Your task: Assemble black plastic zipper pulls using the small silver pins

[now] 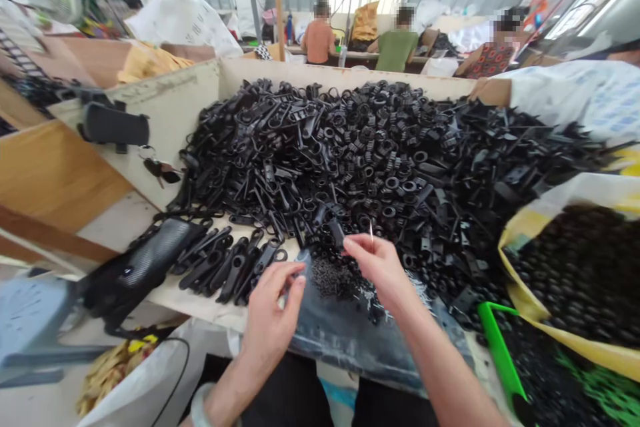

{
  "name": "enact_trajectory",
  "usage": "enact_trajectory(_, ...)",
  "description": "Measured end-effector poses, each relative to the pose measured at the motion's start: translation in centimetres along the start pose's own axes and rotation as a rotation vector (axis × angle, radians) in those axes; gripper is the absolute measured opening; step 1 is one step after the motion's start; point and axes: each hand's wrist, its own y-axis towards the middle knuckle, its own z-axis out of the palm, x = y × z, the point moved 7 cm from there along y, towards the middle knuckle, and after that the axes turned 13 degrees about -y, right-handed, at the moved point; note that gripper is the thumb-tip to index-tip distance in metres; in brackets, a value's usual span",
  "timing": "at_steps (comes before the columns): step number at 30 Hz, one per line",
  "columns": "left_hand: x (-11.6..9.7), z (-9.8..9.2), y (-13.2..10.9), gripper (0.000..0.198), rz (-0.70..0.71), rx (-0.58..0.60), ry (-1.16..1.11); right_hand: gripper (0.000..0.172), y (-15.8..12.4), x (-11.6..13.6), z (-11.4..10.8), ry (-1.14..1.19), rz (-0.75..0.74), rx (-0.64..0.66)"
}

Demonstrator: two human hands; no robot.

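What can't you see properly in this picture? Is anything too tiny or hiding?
In the head view:
What the left hand may be holding: its own fingers hide it.
The ends of the thin metal pin in the right hand: too small and thin.
The heap of tiny dark bits: too small to show their shapes.
The yellow sack: the right edge cuts it off.
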Motion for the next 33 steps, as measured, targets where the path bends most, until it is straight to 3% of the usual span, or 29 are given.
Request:
enact_trajectory(3, 1.6, 5.1, -0.8, 0.050, -0.481, 0.138, -0.484, 0.062, -4.5, -2.8, 0.6, 0.123, 0.108, 0.081)
enact_trajectory(5, 1.8, 7.7, -1.6, 0.060, -0.668, 0.168, -0.730, 0.064, -7.0, -4.2, 1.3, 0.207, 0.171, 0.126)
enact_trajectory(7, 1.9, 9.1, -2.1, 0.060, -0.759, 0.163, -0.865, 0.057, -8.7, -5.0, 1.8, 0.270, 0.175, 0.148)
enact_trajectory(11, 2.2, 9.6, -2.6, 0.057, -0.819, 0.106, -0.897, 0.032, -9.9, -3.7, 0.1, -0.018, -0.152, 0.016)
enact_trajectory(14, 2.0, 9.3, -2.6, 0.059, -0.818, 0.078, -0.926, 0.030, -9.6, -2.7, -0.9, -0.180, -0.299, 0.088)
enact_trajectory(17, 1.9, 8.5, -2.5, 0.055, -0.825, 0.020, -0.921, 0.035, -7.6, -2.2, -2.4, -0.281, -0.346, 0.112)
enact_trajectory(20, 1.7, 8.1, -2.5, 0.052, -0.809, 0.029, -0.861, 0.031, -4.5, -1.0, -3.8, -0.483, -0.431, -0.067)
enact_trajectory(23, 1.3, 8.4, -2.7, 0.050, -0.735, 0.101, -0.786, 0.029, -1.4, -0.3, -2.5, -0.741, -0.424, -0.114)
enact_trajectory(27, 1.3, 8.6, -3.2, 0.050, -0.705, 0.134, -0.770, 0.020, 0.8, 0.2, -1.2, -0.815, -0.362, -0.141)
enact_trajectory(30, 1.4, 8.3, -3.7, 0.050, -0.750, 0.153, -0.797, 0.023, 0.1, -0.1, -2.0, -0.790, -0.331, -0.170)
enact_trajectory(33, 1.1, 8.2, -4.3, 0.051, -0.802, 0.212, -0.817, 0.024, -2.6, -0.7, -3.2, -0.579, -0.349, -0.155)
